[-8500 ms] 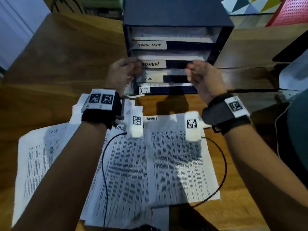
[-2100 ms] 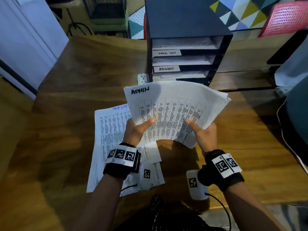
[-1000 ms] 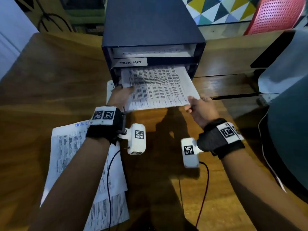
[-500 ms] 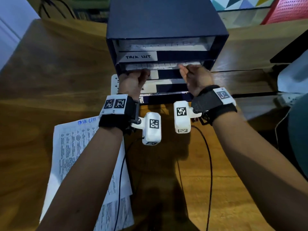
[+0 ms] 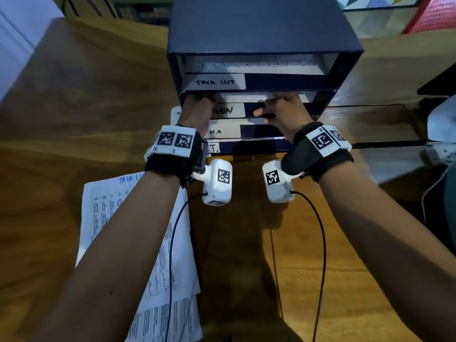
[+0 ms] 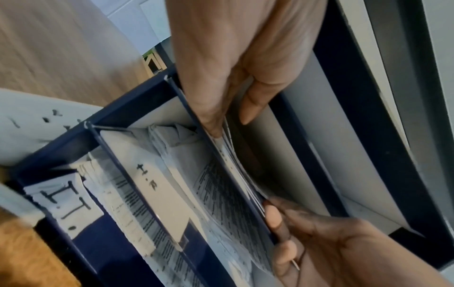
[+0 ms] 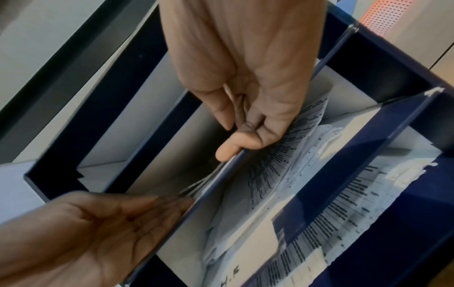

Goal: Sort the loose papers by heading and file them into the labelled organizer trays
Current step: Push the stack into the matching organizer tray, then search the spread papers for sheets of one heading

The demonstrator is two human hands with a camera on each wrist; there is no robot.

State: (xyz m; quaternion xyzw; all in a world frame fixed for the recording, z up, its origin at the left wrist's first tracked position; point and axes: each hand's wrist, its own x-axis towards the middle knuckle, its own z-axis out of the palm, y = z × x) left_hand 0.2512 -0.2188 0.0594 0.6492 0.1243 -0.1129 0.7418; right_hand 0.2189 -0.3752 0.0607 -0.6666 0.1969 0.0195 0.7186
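A dark blue organizer (image 5: 259, 33) stands at the back of the wooden table, with trays labelled TASK LIST, ADMIN, H.R and I.T. Both hands are at the mouth of the ADMIN tray (image 5: 227, 110). The ADMIN papers (image 6: 236, 161) lie inside it, their front edge at the tray's lip. My left hand (image 5: 199, 99) pinches that edge at the tray's left end, thumb inside and fingers outside. My right hand (image 7: 230, 136) curls over the same edge at the right end. A loose stack headed TASK LIST (image 5: 118, 218) lies on the table under my left forearm.
The H.R tray (image 5: 222, 132) and I.T tray (image 5: 246, 146) below hold printed sheets. A white power strip (image 5: 175, 114) lies left of the organizer. A white object (image 5: 441, 119) and a red perforated chair (image 5: 434, 13) are at the right. Cables trail from both wrists.
The ADMIN stack, half out of its tray a second ago, has slid fully in. Both hands followed it to the tray's lip and have hardly moved in the last half second.
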